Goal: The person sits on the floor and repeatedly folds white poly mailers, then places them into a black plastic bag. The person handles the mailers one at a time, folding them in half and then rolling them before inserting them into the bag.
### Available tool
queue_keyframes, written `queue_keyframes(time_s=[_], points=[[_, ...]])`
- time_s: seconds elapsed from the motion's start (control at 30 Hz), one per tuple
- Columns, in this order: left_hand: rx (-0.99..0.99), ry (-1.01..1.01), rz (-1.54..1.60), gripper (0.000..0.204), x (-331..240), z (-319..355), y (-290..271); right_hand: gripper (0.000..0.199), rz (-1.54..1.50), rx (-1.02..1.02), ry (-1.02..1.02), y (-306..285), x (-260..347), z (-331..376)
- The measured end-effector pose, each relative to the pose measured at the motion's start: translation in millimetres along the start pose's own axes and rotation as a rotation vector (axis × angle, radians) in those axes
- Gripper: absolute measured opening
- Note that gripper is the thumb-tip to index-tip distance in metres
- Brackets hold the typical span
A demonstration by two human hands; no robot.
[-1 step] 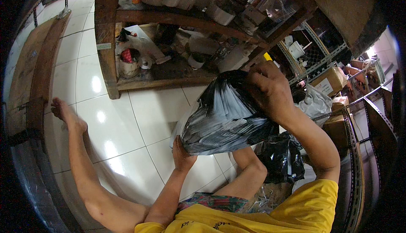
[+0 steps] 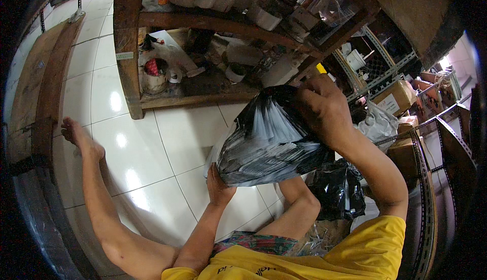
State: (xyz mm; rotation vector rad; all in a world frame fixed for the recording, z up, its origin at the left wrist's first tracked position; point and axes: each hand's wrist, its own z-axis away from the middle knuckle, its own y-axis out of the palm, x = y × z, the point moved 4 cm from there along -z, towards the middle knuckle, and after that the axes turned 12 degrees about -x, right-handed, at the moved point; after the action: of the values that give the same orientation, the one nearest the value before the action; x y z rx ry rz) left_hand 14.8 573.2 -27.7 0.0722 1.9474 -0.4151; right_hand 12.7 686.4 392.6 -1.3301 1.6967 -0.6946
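Observation:
I sit on a white tiled floor (image 2: 152,153) and hold a thick bundle of glossy black plastic bags (image 2: 269,143) in front of me. My left hand (image 2: 218,186) supports the bundle from below at its lower left corner. My right hand (image 2: 324,110) grips its top right edge, fingers curled over it. The bundle is tilted and off the floor. A second crumpled black bag (image 2: 337,188) lies by my bent right leg, under my right forearm.
A dark wooden shelf unit (image 2: 127,51) stands ahead, holding tape rolls, cups and a tin. Cardboard boxes (image 2: 398,97) and a metal rack (image 2: 431,143) crowd the right. My left leg stretches out to a bare foot (image 2: 76,135) near a wooden bench (image 2: 40,87).

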Motion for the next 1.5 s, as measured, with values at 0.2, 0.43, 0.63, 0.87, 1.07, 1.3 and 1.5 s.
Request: queue_keyframes(time_s=[0.2,0.43,0.63,0.87,1.07,1.3,1.5], points=[[0.004,0.044,-0.004,0.093,7,-4,5,0.023,0.077,0.285,0.089,-11,18,-7],[-0.038,0.176,-0.022,0.093,4,-13,13,0.055,-0.141,0.485,0.147,-12,3,-13],[-0.031,0.155,0.058,0.096,1,-19,7,0.071,-0.083,0.596,-0.012,13,-22,-24],[-0.097,0.171,0.039,0.095,1,-22,4,0.070,-0.269,0.482,-0.136,40,-24,-32],[-0.113,0.106,0.082,0.089,-6,-18,3,0.070,-0.083,0.397,0.075,22,-19,-30],[-0.076,0.290,-0.085,0.085,14,-9,16,0.058,0.057,0.811,0.361,9,-13,-16],[-0.069,0.189,-0.025,0.088,4,-8,15,0.060,-0.056,0.451,-0.095,23,-24,-7]])
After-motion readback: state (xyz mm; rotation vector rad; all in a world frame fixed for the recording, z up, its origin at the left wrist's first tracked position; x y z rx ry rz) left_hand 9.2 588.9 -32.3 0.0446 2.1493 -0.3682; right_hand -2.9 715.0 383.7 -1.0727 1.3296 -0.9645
